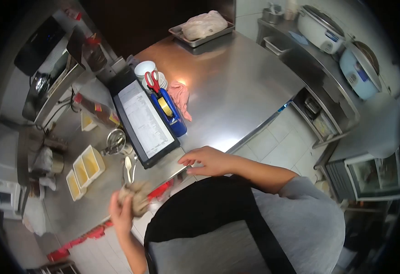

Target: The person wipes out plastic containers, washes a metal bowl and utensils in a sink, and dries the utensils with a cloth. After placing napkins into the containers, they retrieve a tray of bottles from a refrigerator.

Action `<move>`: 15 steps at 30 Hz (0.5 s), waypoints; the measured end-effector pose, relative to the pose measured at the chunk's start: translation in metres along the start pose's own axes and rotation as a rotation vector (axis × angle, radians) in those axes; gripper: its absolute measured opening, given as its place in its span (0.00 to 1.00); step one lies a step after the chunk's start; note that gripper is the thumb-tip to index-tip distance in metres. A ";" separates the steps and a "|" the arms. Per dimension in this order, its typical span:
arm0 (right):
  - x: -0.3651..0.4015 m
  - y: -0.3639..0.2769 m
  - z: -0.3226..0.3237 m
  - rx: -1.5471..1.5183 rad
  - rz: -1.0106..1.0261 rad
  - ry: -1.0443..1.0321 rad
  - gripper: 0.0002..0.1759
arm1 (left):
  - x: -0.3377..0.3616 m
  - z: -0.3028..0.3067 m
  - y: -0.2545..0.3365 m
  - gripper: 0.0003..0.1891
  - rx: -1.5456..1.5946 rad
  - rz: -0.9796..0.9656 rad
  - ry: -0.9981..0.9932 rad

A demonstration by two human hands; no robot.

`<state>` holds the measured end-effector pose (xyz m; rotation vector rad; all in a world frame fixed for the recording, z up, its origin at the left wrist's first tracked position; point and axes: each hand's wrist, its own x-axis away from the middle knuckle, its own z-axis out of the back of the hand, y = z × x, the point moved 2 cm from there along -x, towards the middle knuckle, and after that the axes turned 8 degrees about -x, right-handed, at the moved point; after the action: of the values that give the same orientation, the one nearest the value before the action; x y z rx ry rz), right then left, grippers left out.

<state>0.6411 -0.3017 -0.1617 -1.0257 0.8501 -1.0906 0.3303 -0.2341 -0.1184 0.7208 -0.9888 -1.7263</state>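
My left hand is closed around a crumpled beige-grey cloth, which is smeared by motion, at the counter's front edge. My right hand is by the counter edge near the bottom corner of the black tray with printed sheets. Its fingers are partly stretched and apart, with nothing in them. Just beyond my left hand lie a white spoon and a metal cup with utensils.
White containers of yellow content stand left. Red scissors and a blue tape dispenser sit beside a pink cloth. A metal tray holds a wrapped pale bundle at the back. Rice cookers line the right shelf.
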 end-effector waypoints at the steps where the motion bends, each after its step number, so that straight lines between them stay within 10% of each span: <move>1: 0.011 0.009 0.013 0.046 0.050 0.016 0.21 | -0.008 -0.033 0.011 0.08 0.043 -0.009 -0.026; 9: 0.135 0.058 0.136 0.074 -0.074 0.258 0.19 | -0.081 -0.168 0.101 0.06 0.340 -0.325 0.153; 12: 0.170 0.069 0.168 0.121 -0.174 0.302 0.20 | -0.086 -0.191 0.105 0.08 0.147 -0.342 0.068; 15: 0.190 0.079 0.191 0.189 -0.237 0.252 0.22 | -0.076 -0.210 0.100 0.22 -0.758 -0.323 -0.145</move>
<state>0.8894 -0.4308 -0.1874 -0.8556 0.8196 -1.4959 0.5748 -0.2419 -0.1331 0.2625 -0.2476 -2.2516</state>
